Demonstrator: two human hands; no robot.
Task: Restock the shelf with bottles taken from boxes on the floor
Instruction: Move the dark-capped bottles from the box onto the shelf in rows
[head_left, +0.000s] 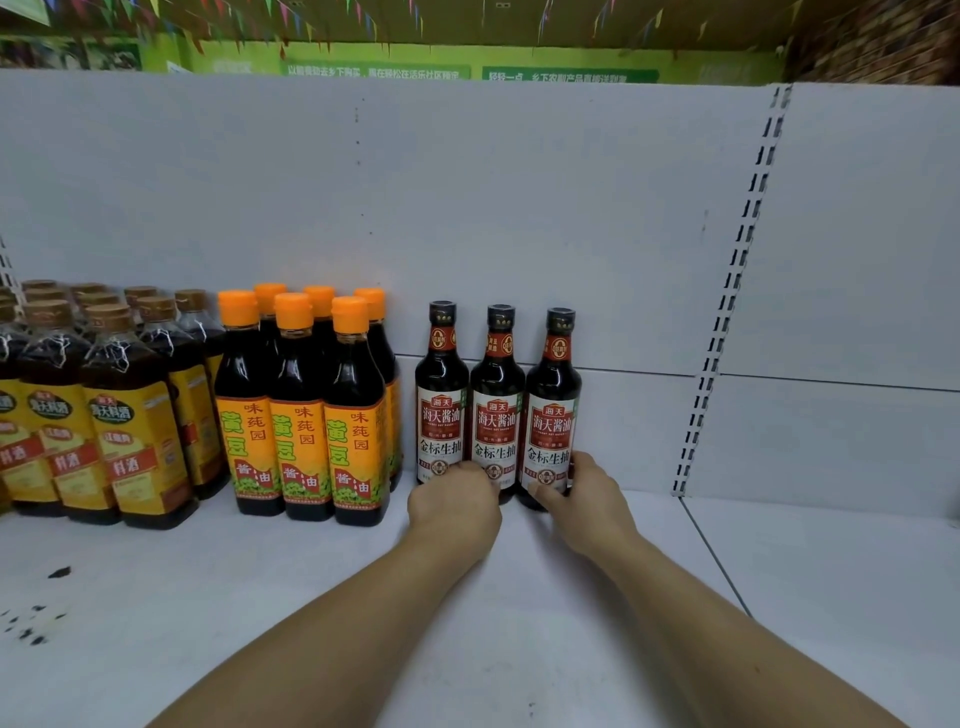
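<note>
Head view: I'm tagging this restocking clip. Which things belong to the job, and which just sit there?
Job: three black-capped bottles; right-hand grip, holding the rightmost bottle; left-hand grip at the others' bases; shelf.
Just there: orange-capped bottles; brown-capped bottles; dark stains.

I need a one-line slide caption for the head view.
Left hand and right hand at the bases of three shelved soy sauce bottles.
</note>
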